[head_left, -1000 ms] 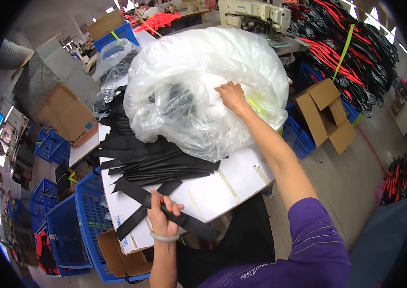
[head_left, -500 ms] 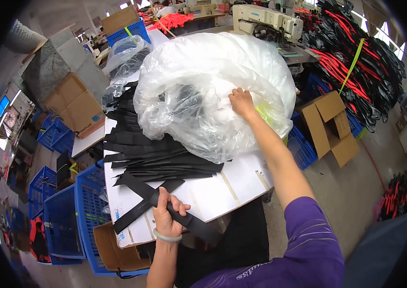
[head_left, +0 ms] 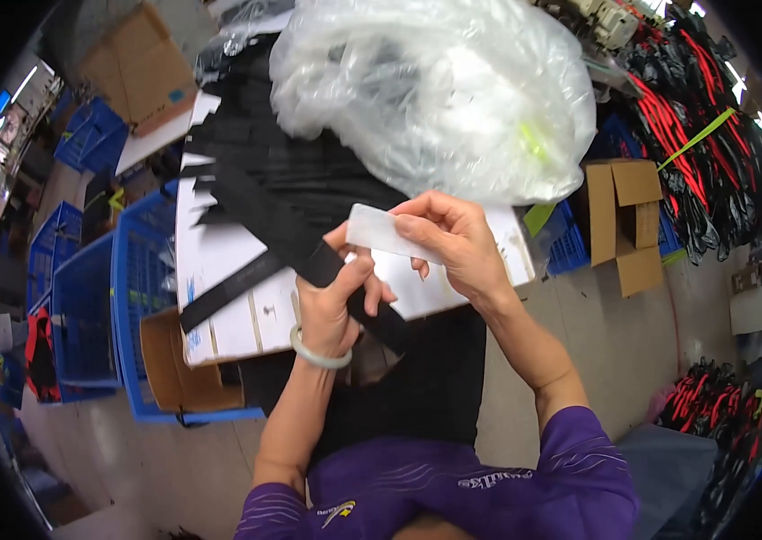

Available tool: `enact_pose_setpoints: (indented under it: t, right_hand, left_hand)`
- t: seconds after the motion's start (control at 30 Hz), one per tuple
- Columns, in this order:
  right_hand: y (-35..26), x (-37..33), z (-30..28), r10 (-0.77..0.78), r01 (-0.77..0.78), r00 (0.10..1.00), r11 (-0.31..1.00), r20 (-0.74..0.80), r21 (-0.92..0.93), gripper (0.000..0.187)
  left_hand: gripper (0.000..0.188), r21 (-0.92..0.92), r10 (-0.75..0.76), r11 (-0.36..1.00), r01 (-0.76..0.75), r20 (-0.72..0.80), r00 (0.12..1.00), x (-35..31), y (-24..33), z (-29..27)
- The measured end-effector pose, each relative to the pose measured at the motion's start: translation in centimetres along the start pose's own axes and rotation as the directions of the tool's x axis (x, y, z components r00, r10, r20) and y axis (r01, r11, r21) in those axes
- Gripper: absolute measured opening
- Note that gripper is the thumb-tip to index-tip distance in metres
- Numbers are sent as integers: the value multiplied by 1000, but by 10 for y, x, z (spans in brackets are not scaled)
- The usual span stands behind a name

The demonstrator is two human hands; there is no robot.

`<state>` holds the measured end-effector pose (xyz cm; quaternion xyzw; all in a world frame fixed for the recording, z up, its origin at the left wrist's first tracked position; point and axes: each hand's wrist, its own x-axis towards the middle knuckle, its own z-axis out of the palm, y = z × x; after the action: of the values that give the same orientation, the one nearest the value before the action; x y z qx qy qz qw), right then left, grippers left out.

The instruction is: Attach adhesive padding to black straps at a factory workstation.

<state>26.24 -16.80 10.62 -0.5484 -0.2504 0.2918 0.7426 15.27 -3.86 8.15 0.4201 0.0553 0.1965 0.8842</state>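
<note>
My left hand (head_left: 331,310), with a pale bangle at its wrist, is closed around a black fabric strip (head_left: 309,256) that slants over the table's near edge. Between the thumb and fingers of my right hand (head_left: 460,241) is a small white rectangular piece (head_left: 379,230), thin and slightly translucent. Its left end reaches my left fingertips, above the strip; whether it touches the strip cannot be made out. Beyond my hands lies a pile of black strips (head_left: 295,153). A big clear plastic bag (head_left: 498,117) with white contents stands beside it.
Another black strip (head_left: 233,292) lies across the white table (head_left: 255,324). Blue plastic crates (head_left: 89,310) and a cardboard box (head_left: 170,360) are at the left. To the right are an open carton (head_left: 615,216) and heaped black-and-red pieces (head_left: 696,153).
My right hand has come back from the plastic bag with a white piece and met my left hand. My left hand has risen slightly with the strip. The view has tilted downward.
</note>
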Motion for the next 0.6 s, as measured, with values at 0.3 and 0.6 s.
enact_pose_setpoints:
  t: [0.3,0.6]
  right_hand:
    - [26,-9,57,179,-170,950,984,256,-57,22]
    - [37,-11,76,-38,127,969,924,245,-360,22]
  left_hand:
    - [22,14,177,984,-177,-124,976,-35,19,-40]
    - [16,12,274,961,-276,-188,943,-41,27,-48]
